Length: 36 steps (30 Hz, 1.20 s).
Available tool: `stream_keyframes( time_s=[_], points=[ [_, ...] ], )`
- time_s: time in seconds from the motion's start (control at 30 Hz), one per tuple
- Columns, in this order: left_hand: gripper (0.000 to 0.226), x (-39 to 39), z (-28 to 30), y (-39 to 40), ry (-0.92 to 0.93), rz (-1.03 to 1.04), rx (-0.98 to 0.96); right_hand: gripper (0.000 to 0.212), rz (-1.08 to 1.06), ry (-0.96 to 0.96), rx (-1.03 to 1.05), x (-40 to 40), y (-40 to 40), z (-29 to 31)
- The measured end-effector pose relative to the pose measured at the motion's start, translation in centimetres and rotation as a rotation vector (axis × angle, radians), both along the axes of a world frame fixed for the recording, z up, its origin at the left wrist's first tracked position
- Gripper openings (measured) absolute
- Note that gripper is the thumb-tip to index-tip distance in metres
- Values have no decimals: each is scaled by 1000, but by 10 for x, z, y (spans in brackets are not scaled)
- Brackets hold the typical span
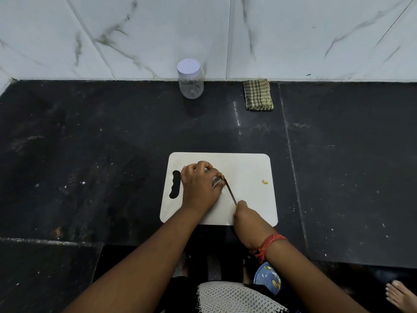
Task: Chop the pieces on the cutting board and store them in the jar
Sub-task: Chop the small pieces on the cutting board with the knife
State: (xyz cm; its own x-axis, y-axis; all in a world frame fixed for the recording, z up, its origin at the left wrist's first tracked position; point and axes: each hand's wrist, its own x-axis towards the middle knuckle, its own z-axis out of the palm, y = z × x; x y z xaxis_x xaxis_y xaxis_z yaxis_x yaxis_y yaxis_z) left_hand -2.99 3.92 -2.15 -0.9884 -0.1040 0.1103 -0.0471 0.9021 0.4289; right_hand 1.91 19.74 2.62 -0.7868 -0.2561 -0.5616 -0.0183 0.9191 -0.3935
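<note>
A white cutting board (248, 168) lies on the black counter. My left hand (199, 185) rests on its left half, fingertips curled and pinching a small tan piece (223, 177). My right hand (247, 219) grips the handle of a thin knife (231, 192), whose blade runs up to that piece. A second small yellowish piece (265, 182) lies alone near the board's right edge. A clear plastic jar (190, 83) with a white lid screwed on stands against the wall behind the board.
A folded checked cloth (258, 94) lies by the wall, right of the jar. The black counter (90, 143) stretches wide on both sides, its front edge stepping back near my body. A bare foot (400, 295) shows at bottom right.
</note>
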Motion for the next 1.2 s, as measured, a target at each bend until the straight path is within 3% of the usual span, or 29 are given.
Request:
stream_keyframes(
  time_s=[0.27,0.5,1.2],
  points=[
    [15,2,1,0,-6,-1,-15,13,-92,-102,-88,16,13,6],
    [18,1,1,-1,-43,21,13,8,-173,-57,-188,15,15,16],
    [25,-1,2,-1,-95,50,93,13,-174,-88,-176,-12,-8,14]
  ],
)
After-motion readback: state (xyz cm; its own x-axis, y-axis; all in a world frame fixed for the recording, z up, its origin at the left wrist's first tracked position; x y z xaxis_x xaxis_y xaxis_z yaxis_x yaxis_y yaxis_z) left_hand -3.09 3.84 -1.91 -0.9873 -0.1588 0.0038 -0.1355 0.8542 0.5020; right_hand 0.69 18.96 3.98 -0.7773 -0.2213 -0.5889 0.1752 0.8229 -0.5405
